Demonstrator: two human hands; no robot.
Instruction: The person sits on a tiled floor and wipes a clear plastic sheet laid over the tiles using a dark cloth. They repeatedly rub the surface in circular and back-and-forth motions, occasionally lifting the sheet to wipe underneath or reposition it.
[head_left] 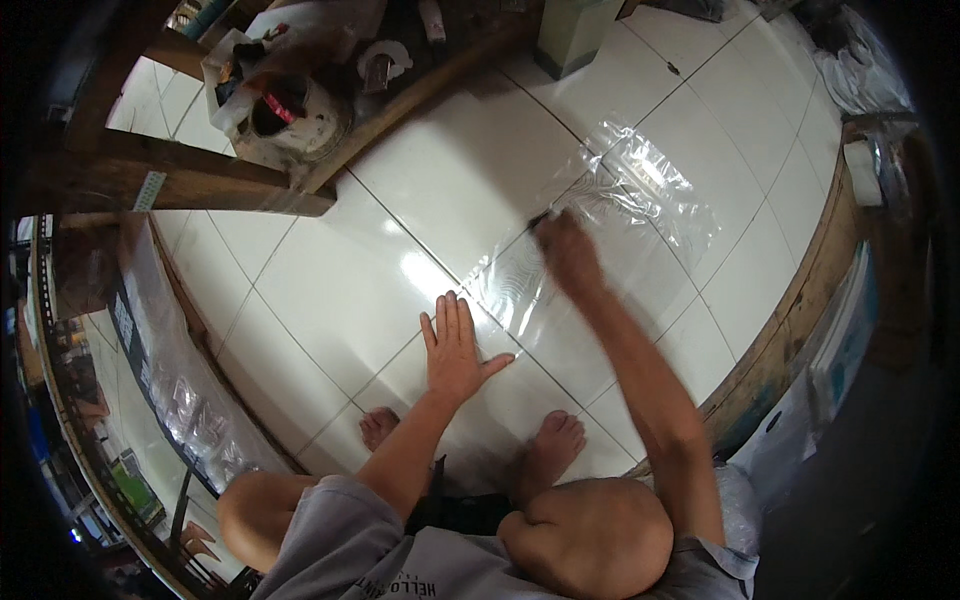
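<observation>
A clear plastic sheet lies on the white tiled floor, wrinkled and shiny toward its far right end. Fingers spread, my left hand rests flat at the sheet's near left edge, its thumb pointing right. My right hand is over the middle of the sheet, closed and smeared by motion. A small dark tip sticks out at its fingers; its kind is too blurred to tell. I squat with bare feet on the tiles, just behind my hands.
A wooden frame stands at the far left, with a stained bucket beside its beam. A pale square container is at the back. Curved-looking wooden edges run along the right. Plastic-wrapped goods lie at the left.
</observation>
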